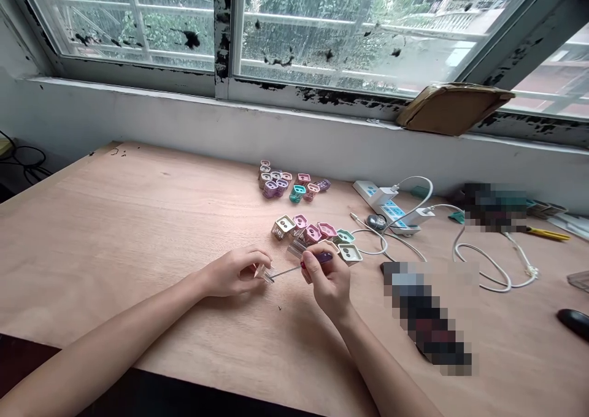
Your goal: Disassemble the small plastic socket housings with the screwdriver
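Observation:
My left hand [242, 273] is closed around a small clear plastic piece [265, 273], holding it just above the table. In my right hand [329, 279] is a screwdriver with a purple handle [324, 257]. Its thin metal shaft [288, 272] points left, and the tip meets the clear piece; whether it sits on a screw is too small to tell. A tiny screw-like bit [280, 308] lies on the wood below. Just beyond my hands stand several small coloured cases, among them a cream one [283, 225] and a pink one [327, 229].
Farther back is a second group of small cases [276, 184]. To the right lie a white power strip [389, 208] with plugs and cables, a blurred-out dark object [427, 319], a yellow cutter [547, 233] and a black mouse [573, 322]. Cardboard [455, 109] leans on the sill.

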The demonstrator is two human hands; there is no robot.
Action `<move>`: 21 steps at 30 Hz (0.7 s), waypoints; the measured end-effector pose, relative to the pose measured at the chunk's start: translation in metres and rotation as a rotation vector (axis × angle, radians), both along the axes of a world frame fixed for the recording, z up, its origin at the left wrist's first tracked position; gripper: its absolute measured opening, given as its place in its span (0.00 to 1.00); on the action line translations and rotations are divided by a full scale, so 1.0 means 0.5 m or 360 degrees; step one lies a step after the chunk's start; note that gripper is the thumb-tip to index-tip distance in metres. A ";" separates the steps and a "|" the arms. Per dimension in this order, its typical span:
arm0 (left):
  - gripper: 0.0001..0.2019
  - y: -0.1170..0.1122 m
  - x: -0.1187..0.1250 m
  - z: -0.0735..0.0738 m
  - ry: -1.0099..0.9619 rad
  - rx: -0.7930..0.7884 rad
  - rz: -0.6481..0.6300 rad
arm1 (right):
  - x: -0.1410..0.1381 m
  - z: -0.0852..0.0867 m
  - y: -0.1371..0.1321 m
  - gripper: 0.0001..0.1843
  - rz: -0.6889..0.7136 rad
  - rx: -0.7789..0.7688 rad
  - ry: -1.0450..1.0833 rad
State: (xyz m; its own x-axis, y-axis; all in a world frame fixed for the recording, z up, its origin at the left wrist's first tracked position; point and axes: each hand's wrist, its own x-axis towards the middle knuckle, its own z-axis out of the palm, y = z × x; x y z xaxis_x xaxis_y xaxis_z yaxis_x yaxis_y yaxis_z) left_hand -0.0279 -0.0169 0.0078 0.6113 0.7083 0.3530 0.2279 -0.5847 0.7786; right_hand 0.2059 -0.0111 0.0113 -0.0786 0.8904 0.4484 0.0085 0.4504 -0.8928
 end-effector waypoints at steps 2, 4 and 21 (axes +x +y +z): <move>0.13 -0.001 0.001 0.001 0.0027 0.0025 -0.0005 | -0.003 0.000 -0.001 0.16 -0.0004 -0.0005 -0.0031; 0.12 -0.001 0.002 0.002 0.0056 0.0026 -0.0002 | -0.006 0.002 0.000 0.17 0.0037 -0.0062 -0.0006; 0.03 0.001 -0.002 0.000 0.0050 0.0044 0.0054 | 0.008 0.017 -0.015 0.14 -0.0013 0.0302 -0.0200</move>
State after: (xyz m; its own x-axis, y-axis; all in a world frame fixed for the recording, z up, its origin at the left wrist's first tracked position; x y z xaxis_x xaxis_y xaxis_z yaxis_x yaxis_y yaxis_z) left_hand -0.0287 -0.0166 0.0076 0.5981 0.7192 0.3535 0.2722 -0.5972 0.7545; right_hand 0.2098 -0.0188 0.0197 -0.1376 0.7919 0.5950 0.1185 0.6095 -0.7839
